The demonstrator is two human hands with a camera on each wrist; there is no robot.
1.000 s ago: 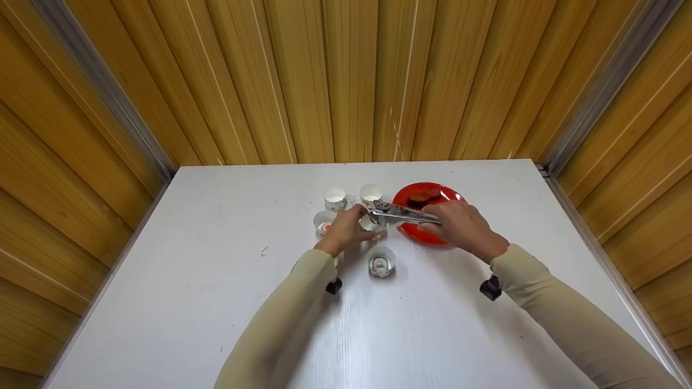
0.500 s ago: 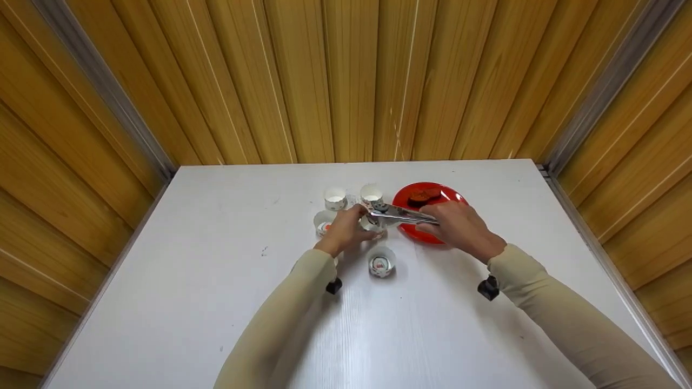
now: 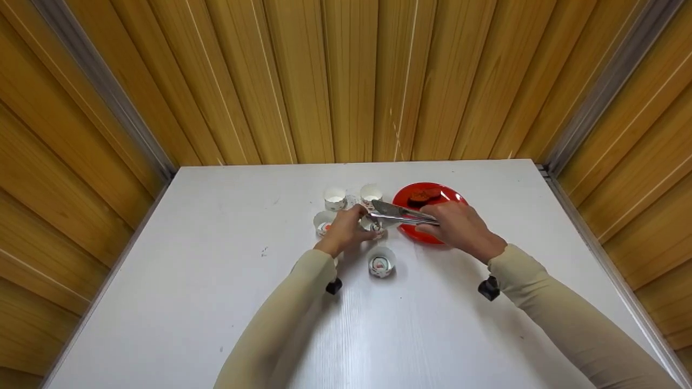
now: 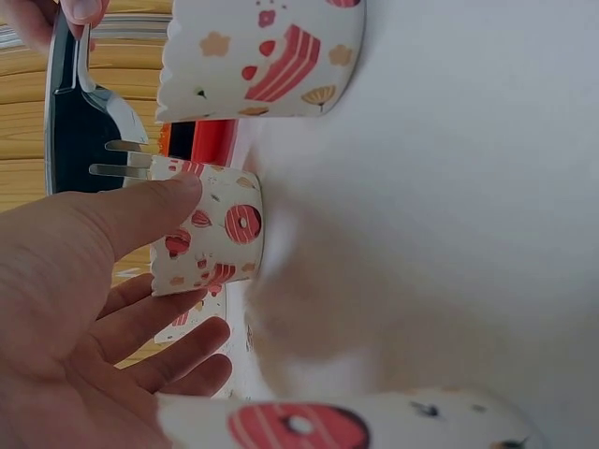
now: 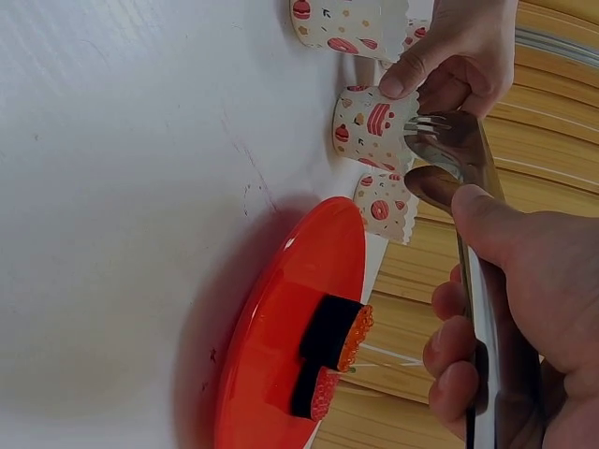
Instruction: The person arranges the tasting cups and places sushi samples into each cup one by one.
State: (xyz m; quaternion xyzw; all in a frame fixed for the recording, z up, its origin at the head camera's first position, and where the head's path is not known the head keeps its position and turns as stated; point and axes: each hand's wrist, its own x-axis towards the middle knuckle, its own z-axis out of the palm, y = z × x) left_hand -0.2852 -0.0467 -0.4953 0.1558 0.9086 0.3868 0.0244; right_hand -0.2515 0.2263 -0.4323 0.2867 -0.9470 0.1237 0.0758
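My left hand [image 3: 346, 229] pinches a small paper baking cup [image 5: 374, 126] between thumb and fingers; it is white with cake and donut prints and a scalloped rim. My right hand [image 3: 462, 227] grips metal serving tongs [image 5: 482, 309], one end forked and the other spoon-shaped. The two tong ends stand apart at the mouth of that cup, fork prongs right at its rim. What lies inside the cup is hidden. To the right is a red plate [image 3: 424, 239] carrying sushi pieces [image 5: 332, 332], dark-wrapped with orange and red roe tops.
Several other paper cups stand around the left hand: two behind [image 3: 335, 201], one to its left [image 3: 324, 222] and one in front [image 3: 381, 265] with something red and white inside. All stand on a white table [image 3: 216, 270] bounded by wood-patterned walls [image 3: 346, 81].
The tongs were squeezed together at the cup and have now spread apart, the upper arm lifting. The left hand keeps its place on the cup; the right hand has barely shifted.
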